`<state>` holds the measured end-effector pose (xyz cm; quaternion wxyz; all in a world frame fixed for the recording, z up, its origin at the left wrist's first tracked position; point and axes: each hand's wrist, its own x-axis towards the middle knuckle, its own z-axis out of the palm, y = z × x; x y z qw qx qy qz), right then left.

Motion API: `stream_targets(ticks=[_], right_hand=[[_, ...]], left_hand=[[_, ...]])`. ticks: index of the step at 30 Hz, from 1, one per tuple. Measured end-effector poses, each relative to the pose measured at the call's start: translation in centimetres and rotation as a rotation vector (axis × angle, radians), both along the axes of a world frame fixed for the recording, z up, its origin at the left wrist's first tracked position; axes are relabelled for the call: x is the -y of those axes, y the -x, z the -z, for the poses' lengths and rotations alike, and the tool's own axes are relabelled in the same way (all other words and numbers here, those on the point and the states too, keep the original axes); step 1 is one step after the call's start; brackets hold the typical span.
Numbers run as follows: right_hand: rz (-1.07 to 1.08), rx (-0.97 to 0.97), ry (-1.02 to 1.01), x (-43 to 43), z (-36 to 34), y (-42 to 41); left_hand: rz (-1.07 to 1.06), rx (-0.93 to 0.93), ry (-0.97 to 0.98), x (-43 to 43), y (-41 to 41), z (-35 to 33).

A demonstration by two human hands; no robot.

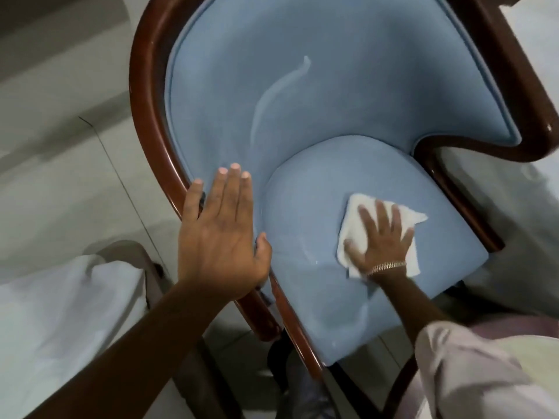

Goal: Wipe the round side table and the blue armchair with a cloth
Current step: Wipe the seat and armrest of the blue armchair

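The blue armchair [302, 116] fills the view, light blue upholstery inside a glossy dark brown wooden frame [148, 95]. On its seat cushion [305, 237] lies a white cloth [357, 210], pressed flat under my right hand [381, 241], fingers spread; a chain bracelet circles that wrist. My left hand [220, 234] rests flat and open on the left side of the chair, fingers against the blue inner side, palm over the wooden rim. A pale streak runs down the backrest. The round side table is out of view.
A bed or cushion with a white sheet [60, 322] sits at the lower left, close to the chair. Pale tiled floor [60, 152] lies to the left and right of the chair. A light sleeve [472, 376] shows at the lower right.
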<state>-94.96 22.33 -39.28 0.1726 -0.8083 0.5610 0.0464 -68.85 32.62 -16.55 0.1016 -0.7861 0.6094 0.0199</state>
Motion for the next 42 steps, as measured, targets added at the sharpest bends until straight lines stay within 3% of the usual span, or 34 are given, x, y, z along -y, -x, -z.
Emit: stream_targets(ticks=[2, 5, 9, 11, 14, 16, 20, 23, 27, 29, 32, 35, 38, 42], right_hand=[[0.302, 0.076, -0.04, 5.1, -2.5, -3.5], [0.252, -0.001, -0.073, 8.2, -3.9, -9.6], [-0.222, -0.033, -0.025, -0.3, -3.1, -10.8], [-0.465, -0.009, -0.007, -6.8, -2.6, -8.0], [-0.659, 0.029, 0.043, -8.2, -1.4, -1.4], [-0.557, 0.074, 0.069, -6.0, -1.0, 1.3], [-0.086, 0.061, 0.009, -1.1, -3.5, 1.8], [0.207, 0.011, -0.241, 2.3, -7.7, -1.9], [0.459, 0.444, -0.507, 3.2, -12.7, -9.2], [0.493, 0.658, -0.741, 1.6, -13.5, -14.1], [0.486, 0.734, -1.026, -1.2, -13.2, -20.4], [0.526, 0.666, -1.024, -1.4, -13.0, -20.6], [0.491, 0.663, -0.903, -2.3, -15.3, -20.9], [0.467, 0.981, -0.537, -0.1, -18.1, -28.1]], left_hand=[[0.1, 0.029, 0.069, 1.8, -0.4, -2.6], [0.046, 0.032, 0.107, 2.2, -1.4, -2.7], [0.0, -0.025, 0.014, 0.1, -0.9, -0.9], [-0.036, -0.034, 0.007, -0.6, -0.6, 0.0], [-0.069, -0.061, -0.014, -1.0, 0.5, 1.2], [-0.078, -0.056, -0.032, -1.3, 1.1, 1.9], [-0.07, -0.065, -0.065, -1.3, 1.0, 1.3], [0.036, -0.121, -0.067, -1.0, 0.3, 0.2], [0.256, -0.165, -0.078, 1.7, -5.5, -1.5], [0.345, -0.153, -0.067, 4.8, -10.3, -2.4], [0.517, -0.126, -0.068, 10.8, -17.3, -3.8], [0.678, -0.114, -0.041, 16.5, -21.1, -4.9], [0.687, -0.109, -0.049, 19.4, -21.8, -5.9], [0.72, -0.147, -0.019, 19.7, -21.7, -5.3]])
